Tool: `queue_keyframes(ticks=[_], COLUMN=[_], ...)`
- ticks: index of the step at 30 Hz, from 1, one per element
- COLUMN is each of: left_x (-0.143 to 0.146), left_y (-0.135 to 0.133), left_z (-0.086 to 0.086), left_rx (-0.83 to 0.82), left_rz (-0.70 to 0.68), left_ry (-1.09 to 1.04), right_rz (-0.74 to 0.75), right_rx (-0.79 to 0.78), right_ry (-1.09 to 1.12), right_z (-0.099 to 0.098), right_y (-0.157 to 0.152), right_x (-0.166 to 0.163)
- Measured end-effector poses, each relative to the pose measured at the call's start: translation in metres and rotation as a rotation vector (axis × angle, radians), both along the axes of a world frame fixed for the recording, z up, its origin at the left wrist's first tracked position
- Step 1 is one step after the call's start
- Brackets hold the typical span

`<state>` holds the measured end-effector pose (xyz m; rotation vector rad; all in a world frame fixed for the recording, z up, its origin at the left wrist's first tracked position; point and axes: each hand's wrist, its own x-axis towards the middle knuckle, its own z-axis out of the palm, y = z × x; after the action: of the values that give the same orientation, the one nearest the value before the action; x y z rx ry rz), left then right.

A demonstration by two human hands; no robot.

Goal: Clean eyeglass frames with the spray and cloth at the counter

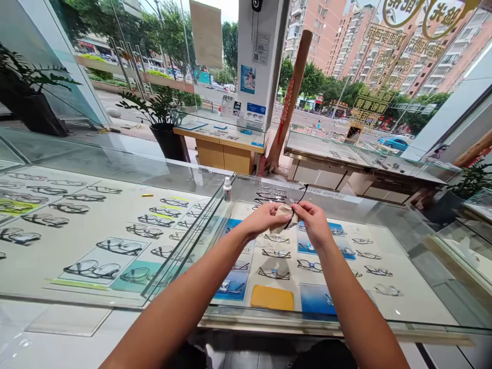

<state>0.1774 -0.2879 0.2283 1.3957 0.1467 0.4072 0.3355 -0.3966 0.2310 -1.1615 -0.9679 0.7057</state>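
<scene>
Wiping looks to be the step in hand: above the glass table, the left hand pinches one pale cloth around one pair of dark-framed glasses, while the right hand grips that frame with closed fingers. The next move probably calls for a steady frame and light cloth pressure; one white bottle stands nearby.

The head camera looks forward and down across the nearby glass counter.
</scene>
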Motion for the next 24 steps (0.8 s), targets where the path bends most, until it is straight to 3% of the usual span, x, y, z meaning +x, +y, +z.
queue_keyframes(ticks=[6, 12, 24], left_x=[0.006, 0.011, 0.016], left_y=[-0.009, -0.006, -0.018], left_z=[-0.008, -0.016, -0.008], left_rx=[-0.080, -0.112, -0.234], left_rz=[-0.022, -0.029, -0.010], left_ry=[-0.001, 0.003, -0.036], right_rz=[-0.088, -0.084, -0.054], right_rx=[0.050, 0.051, 0.053], right_ry=[0.051, 0.012, 0.032], right_z=[-0.012, -0.015, -0.014], right_y=[-0.001, -0.002, -0.001], right_x=[0.002, 0.005, 0.000])
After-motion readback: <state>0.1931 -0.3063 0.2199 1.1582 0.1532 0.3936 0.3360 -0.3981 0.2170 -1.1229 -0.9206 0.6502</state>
